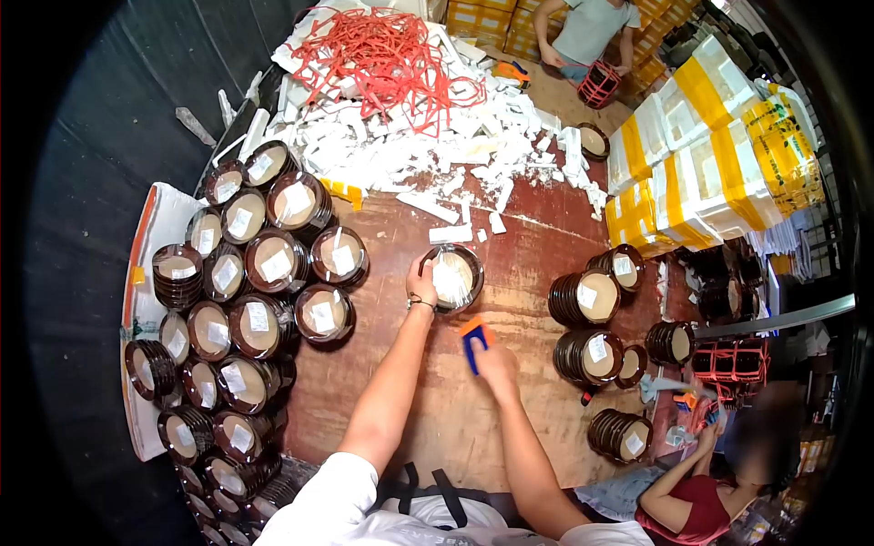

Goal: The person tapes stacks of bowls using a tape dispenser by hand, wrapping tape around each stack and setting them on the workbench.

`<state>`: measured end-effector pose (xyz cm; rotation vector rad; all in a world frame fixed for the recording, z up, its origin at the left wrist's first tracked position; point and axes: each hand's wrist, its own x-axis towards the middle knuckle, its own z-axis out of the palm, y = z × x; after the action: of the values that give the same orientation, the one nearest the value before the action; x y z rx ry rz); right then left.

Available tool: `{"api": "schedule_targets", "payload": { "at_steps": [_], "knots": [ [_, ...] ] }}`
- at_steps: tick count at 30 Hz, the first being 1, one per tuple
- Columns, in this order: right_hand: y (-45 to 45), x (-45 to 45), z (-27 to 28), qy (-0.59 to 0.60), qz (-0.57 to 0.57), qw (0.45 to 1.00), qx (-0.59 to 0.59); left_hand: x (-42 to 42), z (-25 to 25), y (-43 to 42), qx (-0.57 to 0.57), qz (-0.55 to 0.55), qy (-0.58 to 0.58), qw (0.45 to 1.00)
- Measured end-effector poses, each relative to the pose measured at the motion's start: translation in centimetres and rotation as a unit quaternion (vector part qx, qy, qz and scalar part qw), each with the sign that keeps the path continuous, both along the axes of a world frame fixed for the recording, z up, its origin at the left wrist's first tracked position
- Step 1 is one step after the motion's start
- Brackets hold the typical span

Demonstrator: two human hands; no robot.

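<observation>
My left hand [421, 282] is closed on the left rim of a stack of dark brown round dishes [452, 278] in the middle of the work surface. The stack has a pale centre and a shiny clear wrapping. Just below it, to the right, my right hand [496, 366] grips an orange-and-blue hand tool [474, 346], whose orange end points toward the dishes. The tool's exact kind is hard to make out. A small gap shows between tool and stack.
Many labelled dish stacks [259, 328] crowd the left; several more [587, 296] stand right. White foam scraps [446, 155] and red straps [373, 64] cover the far end. Taped foam boxes [701, 136] rise at right. One person [592, 32] stands behind, another [696, 496] works lower right.
</observation>
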<state>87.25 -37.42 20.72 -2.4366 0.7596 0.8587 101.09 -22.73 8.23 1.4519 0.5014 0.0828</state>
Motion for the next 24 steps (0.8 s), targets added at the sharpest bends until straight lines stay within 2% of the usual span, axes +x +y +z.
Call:
{"api": "schedule_targets", "payload": {
  "at_steps": [1,2,3,4,6,7,10,12,13,14,16,17,18,19,20,22,24],
  "knots": [
    [-0.7,-1.0,-1.5,0.002,-0.005,1.000,0.000,-0.3,0.5,-0.1,-0.045,0.010,0.003,0.999],
    [-1.4,-1.9,-4.2,-0.120,-0.080,0.989,-0.013,0.0,1.0,-0.2,-0.090,0.018,0.003,0.996],
    [-1.7,-2.4,-6.4,-0.237,-0.153,0.959,-0.028,-0.3,0.6,-0.4,-0.092,0.029,0.013,0.995],
    [-0.7,-1.9,-6.3,-0.325,-0.175,0.928,-0.039,-1.0,-0.4,-0.9,-0.089,0.021,0.018,0.996],
    [1.5,0.8,-5.0,-0.374,-0.308,0.875,0.015,-1.5,-1.7,-2.3,-0.111,0.132,0.053,0.984],
    [2.0,2.8,-6.8,-0.495,-0.301,0.814,-0.027,-1.9,-0.8,-2.9,-0.092,0.145,0.060,0.983],
    [2.8,7.8,-9.0,-0.545,-0.394,0.739,0.037,-2.3,1.0,-2.5,-0.053,0.109,0.069,0.990],
    [3.3,9.9,-10.1,-0.504,-0.416,0.756,-0.015,-0.4,-3.5,1.2,-0.328,0.047,-0.001,0.944],
    [4.0,10.2,-7.8,-0.500,-0.457,0.734,0.045,-0.4,-2.8,2.2,-0.212,0.058,-0.047,0.974],
    [4.1,10.7,-9.6,-0.528,-0.460,0.714,-0.012,0.3,0.2,2.9,-0.144,0.032,-0.087,0.985],
    [4.0,10.4,-11.6,-0.521,-0.494,0.693,0.064,1.7,2.0,2.8,-0.292,-0.087,-0.121,0.945],
    [3.9,10.3,-13.9,-0.546,-0.515,0.655,0.082,2.6,0.9,2.7,-0.293,-0.091,-0.124,0.944],
    [3.9,10.2,-16.3,-0.567,-0.534,0.619,0.100,3.1,-0.5,2.9,-0.301,-0.212,-0.107,0.924],
    [3.7,10.1,-16.5,-0.539,-0.576,0.595,0.153,3.2,-2.3,3.1,-0.304,-0.328,-0.089,0.890],
    [3.6,10.5,-16.9,-0.557,-0.599,0.543,0.192,2.8,-6.3,3.2,-0.328,-0.282,-0.057,0.900],
    [3.3,10.5,-19.6,-0.596,-0.570,0.535,0.182,2.5,-7.1,4.0,-0.404,-0.281,0.017,0.870],
    [1.1,10.0,-22.6,-0.510,-0.585,0.593,0.213,3.3,-7.9,4.5,-0.165,-0.361,0.062,0.916]
  ]
}}
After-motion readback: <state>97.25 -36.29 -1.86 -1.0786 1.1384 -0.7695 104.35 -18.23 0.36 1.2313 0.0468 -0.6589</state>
